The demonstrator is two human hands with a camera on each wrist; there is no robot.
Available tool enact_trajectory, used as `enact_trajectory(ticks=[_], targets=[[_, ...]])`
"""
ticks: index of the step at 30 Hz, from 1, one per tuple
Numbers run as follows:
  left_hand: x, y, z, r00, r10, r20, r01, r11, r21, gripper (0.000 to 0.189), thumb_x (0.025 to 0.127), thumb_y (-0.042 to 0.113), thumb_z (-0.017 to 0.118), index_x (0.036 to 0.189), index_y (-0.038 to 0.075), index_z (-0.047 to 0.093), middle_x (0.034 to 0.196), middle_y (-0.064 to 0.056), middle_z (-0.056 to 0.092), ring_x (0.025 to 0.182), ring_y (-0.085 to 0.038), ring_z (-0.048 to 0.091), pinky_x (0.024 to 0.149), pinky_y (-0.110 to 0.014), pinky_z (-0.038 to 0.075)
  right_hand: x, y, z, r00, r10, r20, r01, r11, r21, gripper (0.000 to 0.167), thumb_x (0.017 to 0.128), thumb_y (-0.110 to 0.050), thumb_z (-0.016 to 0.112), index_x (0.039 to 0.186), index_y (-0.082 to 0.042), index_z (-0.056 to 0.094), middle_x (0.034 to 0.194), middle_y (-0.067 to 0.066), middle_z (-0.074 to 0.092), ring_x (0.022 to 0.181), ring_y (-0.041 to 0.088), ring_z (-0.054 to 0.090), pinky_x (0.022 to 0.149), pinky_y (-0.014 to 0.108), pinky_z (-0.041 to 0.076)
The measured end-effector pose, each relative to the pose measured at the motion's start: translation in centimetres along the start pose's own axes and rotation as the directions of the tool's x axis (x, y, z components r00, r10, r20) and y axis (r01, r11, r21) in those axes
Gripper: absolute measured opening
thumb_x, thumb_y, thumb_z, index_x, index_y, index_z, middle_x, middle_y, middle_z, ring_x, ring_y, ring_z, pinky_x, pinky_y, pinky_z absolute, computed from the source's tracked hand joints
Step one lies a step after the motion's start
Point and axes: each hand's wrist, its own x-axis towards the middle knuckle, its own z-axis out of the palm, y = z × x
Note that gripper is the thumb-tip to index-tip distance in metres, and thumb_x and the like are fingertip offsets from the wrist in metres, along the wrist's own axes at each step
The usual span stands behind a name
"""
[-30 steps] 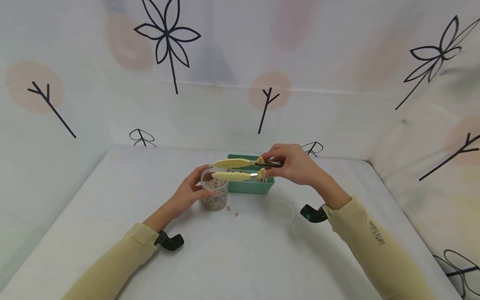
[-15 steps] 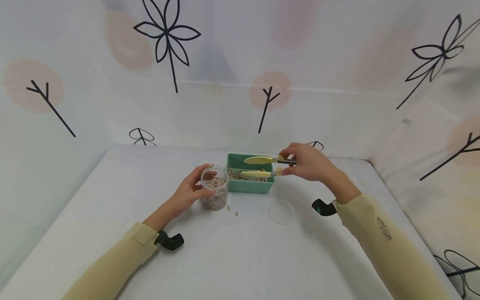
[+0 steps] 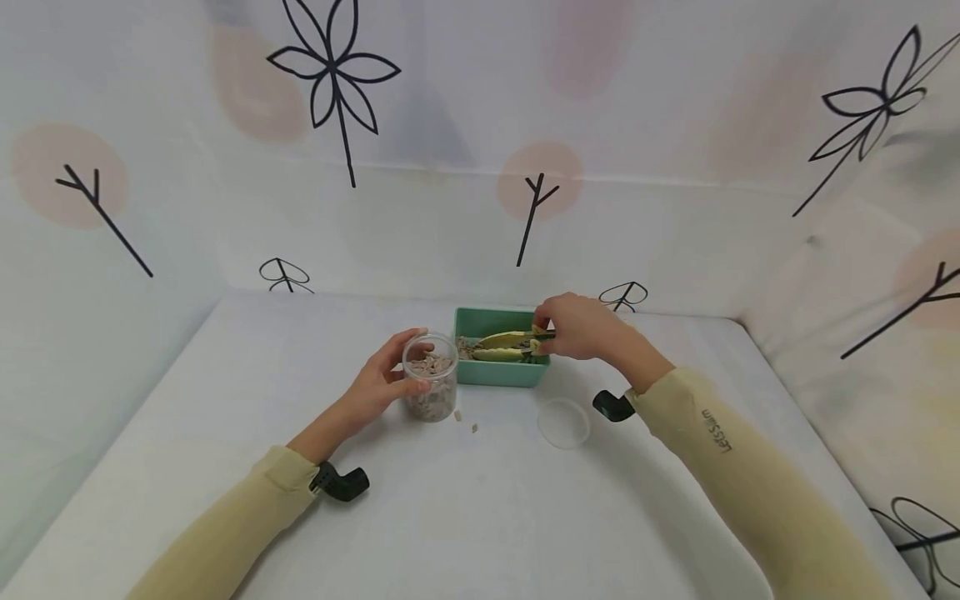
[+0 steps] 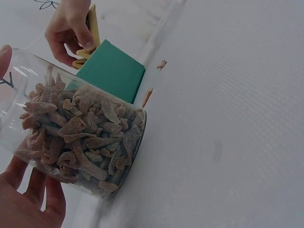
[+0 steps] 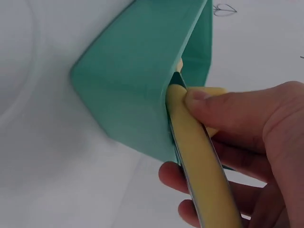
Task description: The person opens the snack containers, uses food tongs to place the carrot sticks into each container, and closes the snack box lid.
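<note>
My left hand [image 3: 369, 390] grips a clear round jar [image 3: 432, 402], which stands upright with its mouth uncovered. Many brownish, shrivelled dried pieces [image 4: 80, 133] fill much of the jar in the left wrist view. With my right hand [image 3: 588, 327] I hold a pair of yellow-tipped tongs [image 3: 501, 355] by its arms, thumb on one side and fingers on the other. The tongs' tips reach down into a green rectangular box [image 3: 497, 375], over similar dried pieces [image 3: 465, 348] lying inside. In the right wrist view the box wall [image 5: 128, 80] hides the tips.
A clear round lid [image 3: 563, 423] lies flat on the white table [image 3: 480, 517], right of the jar and in front of the box. Two small loose bits [image 3: 474, 428] lie near the jar's base. A patterned cloth wall [image 3: 420, 233] rises behind the table.
My right hand drew the tongs rightward from over the jar, then lowered their tips into the green box, where the tips now sit closer together. The left hand and jar stayed put.
</note>
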Motion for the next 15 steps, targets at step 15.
enact_trajectory(ticks=[15], targets=[[0.1,0.0,-0.1,1.000,-0.002,0.004,0.002,1.000,-0.007,0.072,0.090,0.004,0.071,0.152,0.014,0.036,0.146,-0.024,0.044,0.130,-0.038,0.045,0.102,-0.052,0.039,-0.7,1.8,0.7,0.990,-0.026,-0.137,0.048,0.986,0.160,0.029,0.085,-0.021,0.080,0.108,-0.006,0.072,0.101,0.004,0.070,0.083,0.018,0.064,0.074,0.039,0.053]])
